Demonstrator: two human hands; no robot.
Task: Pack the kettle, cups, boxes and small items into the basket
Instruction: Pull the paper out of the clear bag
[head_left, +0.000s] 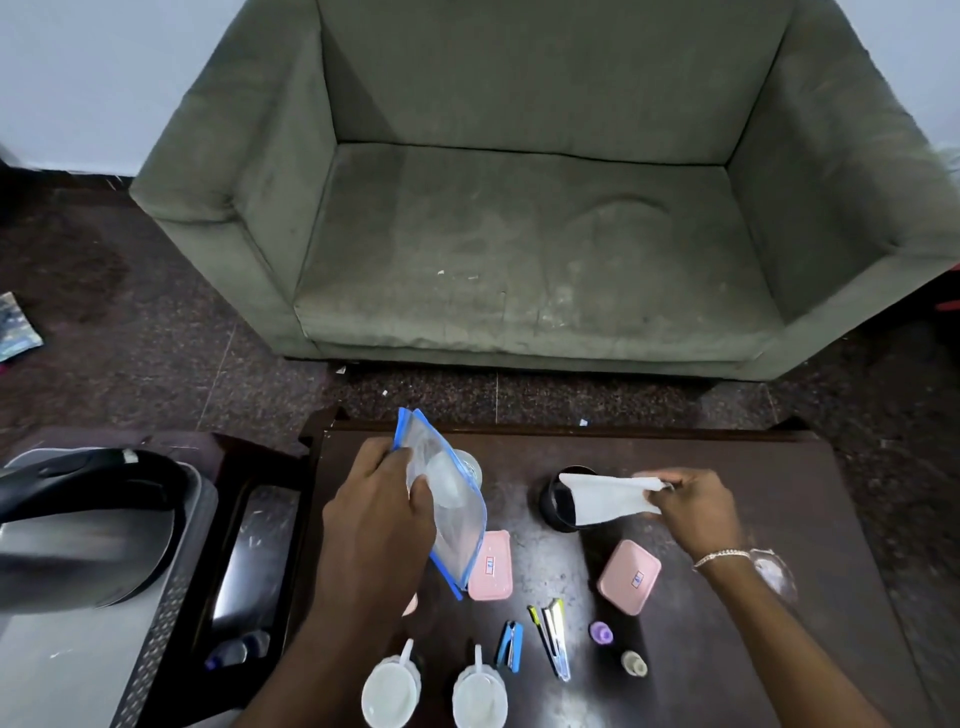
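The left hand (374, 499) gripped a clear zip bag (447, 499) at the table's (727, 467) ten o'clock, while the right hand (696, 512) pinched a white cloth (608, 499) over the dark cup (558, 506) near twelve. The step looked like bagging small items; next, the cloth probably needed feeding into the bag's mouth. The pink boxes (491, 566), white cups (389, 693) and staplers (510, 647) waited at six, the kettle (88, 525) at nine; no basket was clearly visible.

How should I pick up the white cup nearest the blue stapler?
Take the white cup by its handle, reaching from the far side. The handle sticks out away from you, toward the blue stapler, and the cup stands upright, mouth open.
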